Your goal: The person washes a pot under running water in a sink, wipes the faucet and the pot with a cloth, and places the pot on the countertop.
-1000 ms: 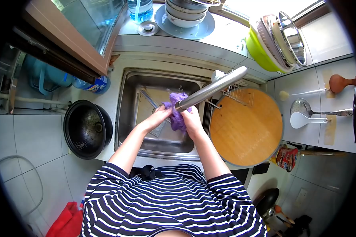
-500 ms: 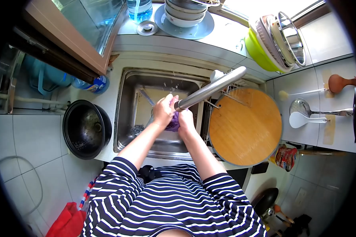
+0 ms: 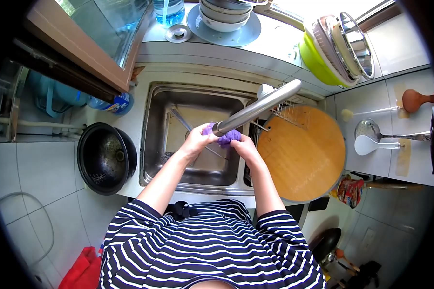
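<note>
A purple cloth is bunched between my two hands over the sink, beneath the end of the metal faucet. My left hand is closed around the cloth's left end, partly behind the spout. On the other side, my right hand pinches the right end. Below them in the steel sink lie a long thin utensil and a dark scouring pad. The faucet hides the middle of the cloth.
A black pot stands left of the sink. To the right lies a round wooden cutting board beside a wire rack. Stacked bowls sit on the sill, and a window frame juts in at upper left.
My hands have moved apart, the right one outward, and the purple cloth now shows stretched between them. Splashes seen above the hands before are gone.
</note>
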### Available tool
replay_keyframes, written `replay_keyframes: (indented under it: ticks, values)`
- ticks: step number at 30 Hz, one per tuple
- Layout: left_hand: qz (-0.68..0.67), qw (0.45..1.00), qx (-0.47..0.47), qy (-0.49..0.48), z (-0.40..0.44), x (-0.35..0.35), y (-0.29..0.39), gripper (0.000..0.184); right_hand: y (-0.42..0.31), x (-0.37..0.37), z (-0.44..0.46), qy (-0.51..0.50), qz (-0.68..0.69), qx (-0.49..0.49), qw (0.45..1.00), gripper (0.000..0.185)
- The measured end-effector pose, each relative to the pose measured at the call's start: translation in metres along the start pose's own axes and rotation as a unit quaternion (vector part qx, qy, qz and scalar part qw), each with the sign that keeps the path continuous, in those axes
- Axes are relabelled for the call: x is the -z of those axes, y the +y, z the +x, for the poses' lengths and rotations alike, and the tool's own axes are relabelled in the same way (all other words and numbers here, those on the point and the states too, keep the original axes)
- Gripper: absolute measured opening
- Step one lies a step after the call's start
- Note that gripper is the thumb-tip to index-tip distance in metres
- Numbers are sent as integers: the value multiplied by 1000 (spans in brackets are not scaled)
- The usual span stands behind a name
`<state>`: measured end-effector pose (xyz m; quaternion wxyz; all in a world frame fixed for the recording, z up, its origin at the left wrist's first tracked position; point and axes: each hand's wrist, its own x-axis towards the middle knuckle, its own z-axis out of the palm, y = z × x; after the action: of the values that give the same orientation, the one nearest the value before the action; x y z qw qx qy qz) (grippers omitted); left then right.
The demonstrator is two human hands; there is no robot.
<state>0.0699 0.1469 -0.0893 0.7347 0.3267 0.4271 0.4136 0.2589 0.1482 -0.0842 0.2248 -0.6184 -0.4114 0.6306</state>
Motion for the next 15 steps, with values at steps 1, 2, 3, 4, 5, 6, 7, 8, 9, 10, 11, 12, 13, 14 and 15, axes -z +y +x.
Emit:
replay_keyframes:
  ticks: [1,2,3,4,5,6,7,8,9,10,11,12,13,14,15]
  values:
    - [-22,1000,-6,17,4,-4,0,30,10,7,7,38,-100,-35,994,31]
    - [-43,998,-12,35,8,-10,-1,29,20,14,10,68,-72,-17,995,32]
    - [-24,996,-33,74,11,-20,0,24,23,16,8,97,-44,1,994,34]
    - [1,996,-45,82,12,-23,0,22,25,20,6,125,-16,18,992,35]
    - [26,994,-57,89,13,-25,0,21,25,29,5,115,46,-13,992,43]
    - [51,992,-68,96,14,-26,3,19,11,33,-4,127,134,-49,982,47]
    - [27,991,-79,104,15,-28,5,17,12,38,-4,127,207,-57,968,47]
    - [25,991,-79,110,14,-30,8,17,15,45,-4,127,279,-63,950,47]
    - [24,990,-78,116,9,-32,17,18,17,52,-1,136,351,-71,924,44]
    - [23,989,-77,123,5,-34,23,19,19,60,1,128,406,-77,902,40]
    - [14,989,-87,121,4,-34,23,18,20,67,3,116,439,-78,887,38]
    - [22,989,-76,126,3,-34,25,18,17,72,3,104,472,-79,872,36]
    - [30,989,-65,131,1,-34,26,18,11,77,1,91,485,-92,865,35]
    - [37,989,-54,136,0,-34,26,18,11,82,2,74,496,-97,859,37]
    - [40,987,-50,144,-1,-35,25,18,10,89,3,56,508,-103,853,38]
